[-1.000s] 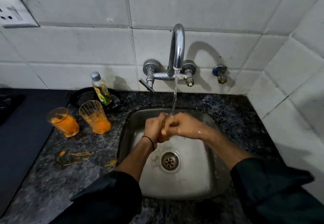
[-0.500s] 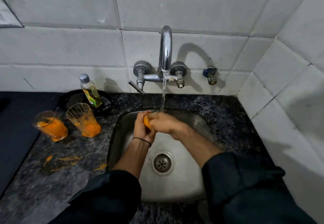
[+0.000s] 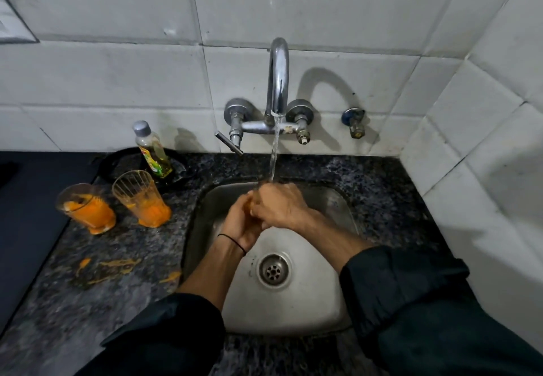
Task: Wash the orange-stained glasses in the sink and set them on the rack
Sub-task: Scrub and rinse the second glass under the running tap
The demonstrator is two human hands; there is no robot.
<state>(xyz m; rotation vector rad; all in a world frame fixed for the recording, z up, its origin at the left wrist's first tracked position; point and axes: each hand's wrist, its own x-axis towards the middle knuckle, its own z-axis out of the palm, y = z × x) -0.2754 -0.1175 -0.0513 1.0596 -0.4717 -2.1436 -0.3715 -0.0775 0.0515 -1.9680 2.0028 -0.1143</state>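
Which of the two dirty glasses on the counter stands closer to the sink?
The ribbed glass just in front of the bottle is closer to the sink. The other glass stands farther left, near the counter's dark edge.

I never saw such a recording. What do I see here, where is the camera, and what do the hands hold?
There is no machine: a person works with bare hands. The only camera sits on the person's head and looks down, so both arms enter from below. The left hand and right hand are clasped under the water stream from the tap, over the steel sink. Their fingers curl round something orange-tinted, probably a glass, almost wholly hidden. On the counter to the left stand two orange-stained glasses, a bottle and orange spills. No rack is in view.
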